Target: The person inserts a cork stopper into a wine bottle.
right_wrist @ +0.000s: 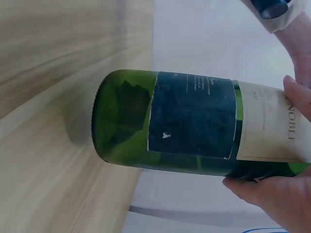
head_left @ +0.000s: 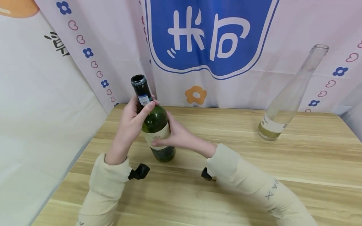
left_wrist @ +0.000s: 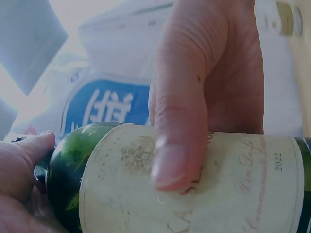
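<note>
A green glass wine bottle (head_left: 155, 122) is held in both hands at the table's left side, its open mouth upward. My left hand (head_left: 128, 124) grips it around the neck and shoulder, thumb beside a small white-and-blue sticker (head_left: 144, 99). Lower down, my right hand (head_left: 178, 135) wraps the body, its thumb lying across the cream label (left_wrist: 248, 179). A dark blue label (right_wrist: 192, 116) sits nearer the base in the right wrist view. The base is close to the wood; whether it touches I cannot tell.
A clear, slender glass bottle (head_left: 288, 97) stands at the table's back right. The wood-grain table (head_left: 226, 201) ends at a printed curtain (head_left: 121, 47) behind, with white cloth (head_left: 42, 125) on the left.
</note>
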Demonstrator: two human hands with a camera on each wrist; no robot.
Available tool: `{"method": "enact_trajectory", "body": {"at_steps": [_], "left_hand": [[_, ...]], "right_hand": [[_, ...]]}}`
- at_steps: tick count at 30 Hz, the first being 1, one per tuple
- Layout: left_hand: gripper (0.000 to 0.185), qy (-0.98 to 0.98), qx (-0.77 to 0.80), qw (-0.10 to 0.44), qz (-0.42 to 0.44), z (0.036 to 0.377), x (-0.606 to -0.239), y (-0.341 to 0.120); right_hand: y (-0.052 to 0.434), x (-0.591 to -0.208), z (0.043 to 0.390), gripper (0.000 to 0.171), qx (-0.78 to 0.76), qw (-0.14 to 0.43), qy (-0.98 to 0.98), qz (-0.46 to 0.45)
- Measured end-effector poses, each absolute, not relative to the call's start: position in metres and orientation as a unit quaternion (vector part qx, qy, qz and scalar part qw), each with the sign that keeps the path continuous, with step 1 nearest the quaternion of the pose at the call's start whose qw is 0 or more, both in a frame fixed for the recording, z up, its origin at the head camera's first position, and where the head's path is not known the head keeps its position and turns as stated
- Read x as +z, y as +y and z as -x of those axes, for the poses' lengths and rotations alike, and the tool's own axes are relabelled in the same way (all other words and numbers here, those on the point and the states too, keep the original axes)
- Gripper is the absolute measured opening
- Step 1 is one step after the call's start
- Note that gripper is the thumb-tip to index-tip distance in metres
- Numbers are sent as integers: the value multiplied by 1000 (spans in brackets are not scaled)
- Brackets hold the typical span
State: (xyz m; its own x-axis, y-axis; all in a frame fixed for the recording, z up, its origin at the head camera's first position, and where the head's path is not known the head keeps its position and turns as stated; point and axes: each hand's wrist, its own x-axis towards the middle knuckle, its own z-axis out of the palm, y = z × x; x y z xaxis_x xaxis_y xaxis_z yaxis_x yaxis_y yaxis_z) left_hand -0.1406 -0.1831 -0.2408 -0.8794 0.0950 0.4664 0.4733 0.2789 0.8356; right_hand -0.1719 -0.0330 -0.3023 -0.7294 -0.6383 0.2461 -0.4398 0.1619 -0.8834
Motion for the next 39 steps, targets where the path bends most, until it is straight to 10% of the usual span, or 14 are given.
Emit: {"method": "enact_trajectory", "body": {"at_steps": [18,39], "left_hand": [[24,-751,-595,110,264,111,-249,-139],[27,-760,-578,65,291,112,-267,-119]], "right_hand": [[30,-302,135,110,-516,73,748,412],[66,-324,121,82,-465,79,795,382]]}}
